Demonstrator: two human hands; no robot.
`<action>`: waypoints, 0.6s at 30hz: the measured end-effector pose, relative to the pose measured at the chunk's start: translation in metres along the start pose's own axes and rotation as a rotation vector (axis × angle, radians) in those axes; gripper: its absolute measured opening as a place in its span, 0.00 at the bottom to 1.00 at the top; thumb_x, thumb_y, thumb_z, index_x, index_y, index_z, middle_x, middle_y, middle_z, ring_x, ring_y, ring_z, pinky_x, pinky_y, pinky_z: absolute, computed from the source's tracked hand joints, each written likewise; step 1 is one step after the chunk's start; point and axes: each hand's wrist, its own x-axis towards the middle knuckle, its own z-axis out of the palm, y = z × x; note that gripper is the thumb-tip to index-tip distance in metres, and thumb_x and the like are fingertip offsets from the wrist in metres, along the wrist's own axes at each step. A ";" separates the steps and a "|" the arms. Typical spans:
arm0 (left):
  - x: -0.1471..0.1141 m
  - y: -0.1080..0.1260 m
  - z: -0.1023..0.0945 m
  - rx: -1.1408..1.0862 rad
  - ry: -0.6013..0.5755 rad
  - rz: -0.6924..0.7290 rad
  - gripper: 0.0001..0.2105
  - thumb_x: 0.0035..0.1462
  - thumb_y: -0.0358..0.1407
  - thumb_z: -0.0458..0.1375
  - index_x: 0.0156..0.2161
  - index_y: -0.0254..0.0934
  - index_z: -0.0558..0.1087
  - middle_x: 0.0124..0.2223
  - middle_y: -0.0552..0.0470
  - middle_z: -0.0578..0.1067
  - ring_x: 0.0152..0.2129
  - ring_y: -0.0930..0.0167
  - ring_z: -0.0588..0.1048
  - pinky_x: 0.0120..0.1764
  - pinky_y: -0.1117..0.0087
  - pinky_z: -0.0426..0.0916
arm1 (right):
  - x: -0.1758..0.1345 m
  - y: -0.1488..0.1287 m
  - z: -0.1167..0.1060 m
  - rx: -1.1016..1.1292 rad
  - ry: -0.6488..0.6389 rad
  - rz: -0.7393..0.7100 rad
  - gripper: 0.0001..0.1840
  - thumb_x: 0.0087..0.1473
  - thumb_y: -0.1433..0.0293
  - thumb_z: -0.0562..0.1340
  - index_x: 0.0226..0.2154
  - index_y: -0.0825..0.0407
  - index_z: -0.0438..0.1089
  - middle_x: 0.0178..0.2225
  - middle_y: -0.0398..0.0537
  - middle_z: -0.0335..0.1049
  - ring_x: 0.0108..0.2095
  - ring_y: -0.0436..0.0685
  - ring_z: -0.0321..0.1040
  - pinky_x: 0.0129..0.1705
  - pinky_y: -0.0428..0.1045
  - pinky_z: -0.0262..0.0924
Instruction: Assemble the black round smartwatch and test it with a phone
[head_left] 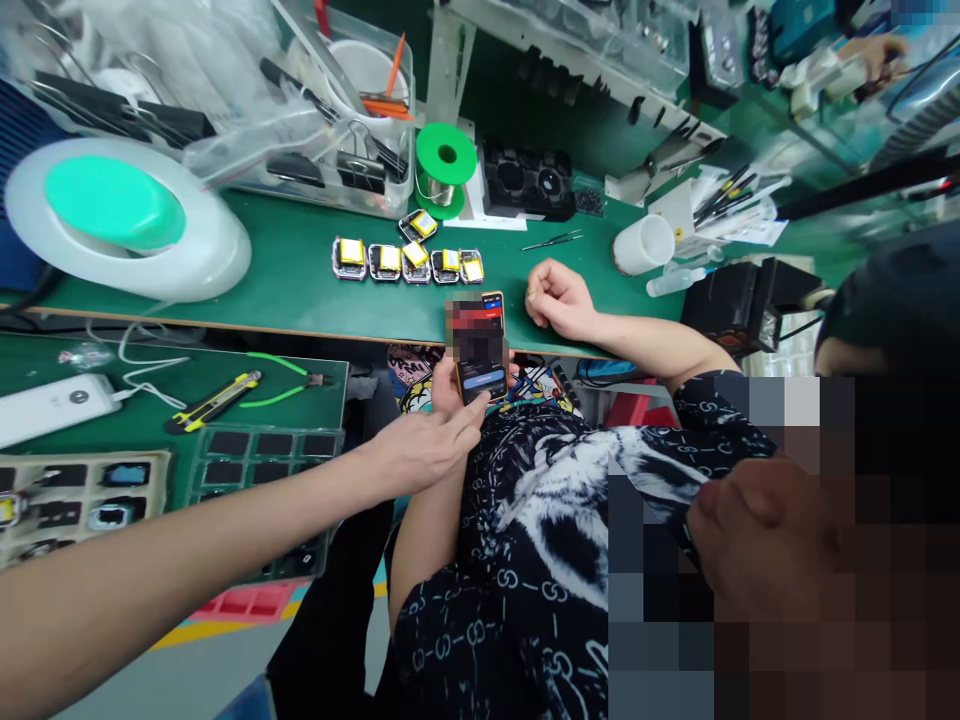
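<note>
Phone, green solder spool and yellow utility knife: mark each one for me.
phone point(480, 362): head view, middle of its screen.
green solder spool point(446, 156): head view, top flange.
yellow utility knife point(214, 401): head view, middle of its handle.

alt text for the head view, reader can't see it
The wearer's left hand touches a fingertip to a phone held by a co-worker in a black patterned shirt. The co-worker's other hand rests as a fist on a green bench near a row of yellow-topped packs.
</note>
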 end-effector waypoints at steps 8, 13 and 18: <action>0.012 0.008 -0.010 0.031 -0.048 -0.032 0.16 0.67 0.24 0.47 0.55 0.28 0.71 0.73 0.30 0.55 0.38 0.62 0.83 0.33 0.63 0.79 | 0.000 0.002 0.000 -0.018 0.004 -0.002 0.18 0.62 0.56 0.67 0.34 0.49 0.62 0.17 0.31 0.62 0.14 0.43 0.55 0.16 0.40 0.49; 0.015 0.012 -0.013 -0.017 -0.117 -0.105 0.22 0.67 0.22 0.42 0.60 0.28 0.69 0.74 0.30 0.52 0.38 0.61 0.83 0.35 0.59 0.79 | 0.000 0.002 0.000 -0.024 -0.002 0.004 0.19 0.62 0.55 0.67 0.34 0.49 0.62 0.17 0.31 0.62 0.14 0.44 0.55 0.17 0.41 0.49; 0.021 0.010 -0.015 0.020 -0.139 -0.171 0.22 0.68 0.24 0.41 0.60 0.32 0.70 0.73 0.33 0.57 0.35 0.61 0.83 0.31 0.61 0.77 | 0.000 0.000 0.000 -0.030 -0.001 0.015 0.19 0.61 0.54 0.68 0.34 0.49 0.62 0.17 0.31 0.62 0.14 0.44 0.56 0.17 0.41 0.49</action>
